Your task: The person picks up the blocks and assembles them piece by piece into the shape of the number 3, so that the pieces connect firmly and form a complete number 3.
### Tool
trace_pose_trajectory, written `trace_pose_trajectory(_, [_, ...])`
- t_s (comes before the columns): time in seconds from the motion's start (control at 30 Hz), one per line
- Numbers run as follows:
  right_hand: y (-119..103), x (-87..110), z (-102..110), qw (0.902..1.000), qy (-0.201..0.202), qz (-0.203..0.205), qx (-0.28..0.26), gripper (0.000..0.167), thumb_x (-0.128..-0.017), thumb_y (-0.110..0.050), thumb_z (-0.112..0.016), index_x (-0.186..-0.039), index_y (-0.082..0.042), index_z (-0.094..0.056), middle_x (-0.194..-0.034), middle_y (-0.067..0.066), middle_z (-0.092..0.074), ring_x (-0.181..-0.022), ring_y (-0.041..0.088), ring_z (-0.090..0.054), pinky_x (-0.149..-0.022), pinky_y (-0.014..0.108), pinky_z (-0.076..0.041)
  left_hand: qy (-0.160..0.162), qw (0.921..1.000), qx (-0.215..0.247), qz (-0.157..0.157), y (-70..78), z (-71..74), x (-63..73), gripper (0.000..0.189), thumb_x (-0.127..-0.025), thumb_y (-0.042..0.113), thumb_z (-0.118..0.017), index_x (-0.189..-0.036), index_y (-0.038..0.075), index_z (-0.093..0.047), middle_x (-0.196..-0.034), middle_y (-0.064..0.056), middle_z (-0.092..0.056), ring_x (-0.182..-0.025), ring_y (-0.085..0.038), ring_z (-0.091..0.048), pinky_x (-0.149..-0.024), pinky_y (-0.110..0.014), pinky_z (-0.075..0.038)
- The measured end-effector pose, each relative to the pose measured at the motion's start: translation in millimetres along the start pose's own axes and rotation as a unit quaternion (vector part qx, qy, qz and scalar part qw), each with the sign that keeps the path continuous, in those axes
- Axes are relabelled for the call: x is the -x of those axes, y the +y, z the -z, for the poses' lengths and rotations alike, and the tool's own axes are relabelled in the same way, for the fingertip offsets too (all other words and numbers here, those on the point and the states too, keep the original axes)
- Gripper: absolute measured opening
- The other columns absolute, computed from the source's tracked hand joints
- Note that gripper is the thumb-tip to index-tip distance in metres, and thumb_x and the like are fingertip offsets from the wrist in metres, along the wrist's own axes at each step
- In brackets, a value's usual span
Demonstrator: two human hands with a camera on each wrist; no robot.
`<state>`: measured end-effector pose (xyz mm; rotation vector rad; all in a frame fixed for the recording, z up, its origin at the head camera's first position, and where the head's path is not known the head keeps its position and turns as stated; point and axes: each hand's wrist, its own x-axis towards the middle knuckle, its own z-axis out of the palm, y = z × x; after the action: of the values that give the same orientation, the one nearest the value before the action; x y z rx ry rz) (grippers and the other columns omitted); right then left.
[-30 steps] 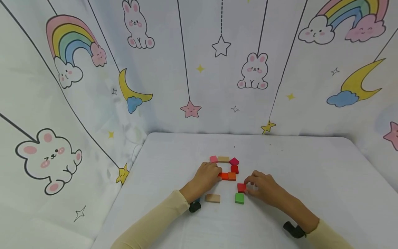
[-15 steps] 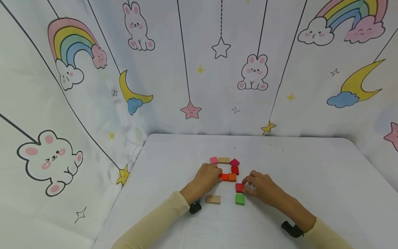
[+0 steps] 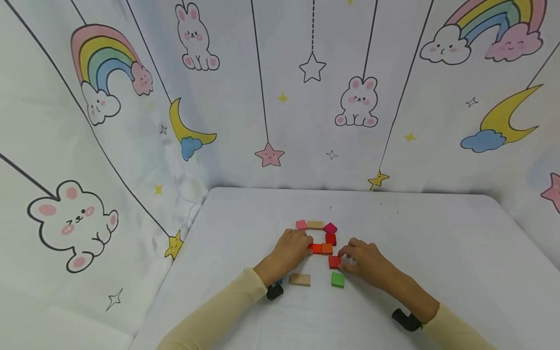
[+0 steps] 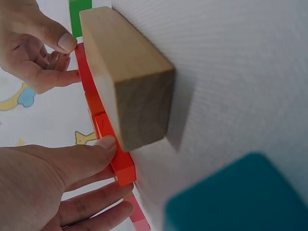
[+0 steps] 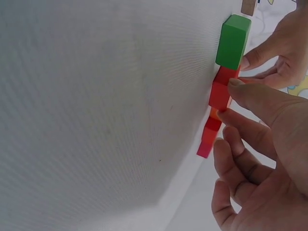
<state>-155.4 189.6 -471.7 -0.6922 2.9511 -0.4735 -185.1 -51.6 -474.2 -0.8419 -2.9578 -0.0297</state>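
My right hand (image 3: pixel 366 260) pinches a red block (image 3: pixel 334 262) between thumb and index finger, the other fingers loosely bent in the right wrist view. That block lies just in front of the right end of an orange block (image 3: pixel 326 249). To the left, my left hand (image 3: pixel 289 249) holds an orange-red block (image 4: pixel 117 149), thumb on its near face and fingers on the far side. The orange-red and orange blocks sit end to end. Behind them stand another red block (image 3: pixel 330 239), a crimson pentagonal block (image 3: pixel 330 227), a wooden block (image 3: pixel 315 225) and a pink block (image 3: pixel 301 224).
Nearer the front lie a green block (image 3: pixel 337 280) and a plain wooden block (image 3: pixel 299 280). A teal block (image 4: pixel 240 197) stands close to the left wrist, mostly hidden by it in the head view. The white table (image 3: pixel 245 209) meets a patterned cloth backdrop (image 3: pixel 236 97).
My right hand has slid the red block a short way left and slightly back, towards the orange block. The left hand has kept its hold in place.
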Motion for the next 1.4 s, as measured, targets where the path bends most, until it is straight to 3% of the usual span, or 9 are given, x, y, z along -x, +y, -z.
trace_pose_trajectory(0.53, [-2.4,-4.5,0.2,0.9999,0.009,-0.003,0.005,0.027,-0.085,-0.025,-0.089,-0.109,-0.017,-0.080,-0.097,-0.004,-0.064,-0.096,0.013,-0.062,-0.078,0.037,-0.049,0.005,1.0000,0.001,-0.004,-0.4,0.1,0.0,0.028,-0.095,0.036,-0.080,-0.118,0.018,-0.079,-0.108,0.002,-0.076,-0.104,-0.015,-0.067,-0.099,-0.034,-0.053])
trace_pose_trajectory(0.9, [0.2,-6.3,-3.9,0.9993,0.029,0.016,0.015,0.027,-0.085,-0.025,-0.090,-0.108,-0.017,-0.080,-0.098,-0.002,-0.066,-0.096,0.015,-0.063,-0.078,0.040,-0.052,0.004,1.0000,-0.001,-0.003,-1.5,-2.7,-0.7,0.028,-0.096,0.036,-0.079,-0.118,0.019,-0.079,-0.109,0.002,-0.075,-0.106,-0.015,-0.068,-0.100,-0.035,-0.052])
trace_pose_trajectory(1.4, [0.0,-5.5,-0.9,0.9997,0.020,0.006,0.012,0.028,-0.086,-0.024,-0.089,-0.111,-0.018,-0.079,-0.098,-0.002,-0.065,-0.096,0.014,-0.064,-0.081,0.042,-0.050,0.012,0.9999,0.002,-0.009,-1.4,-3.2,-0.5,0.028,-0.095,0.035,-0.080,-0.117,0.017,-0.079,-0.105,0.001,-0.075,-0.102,-0.015,-0.067,-0.098,-0.035,-0.053])
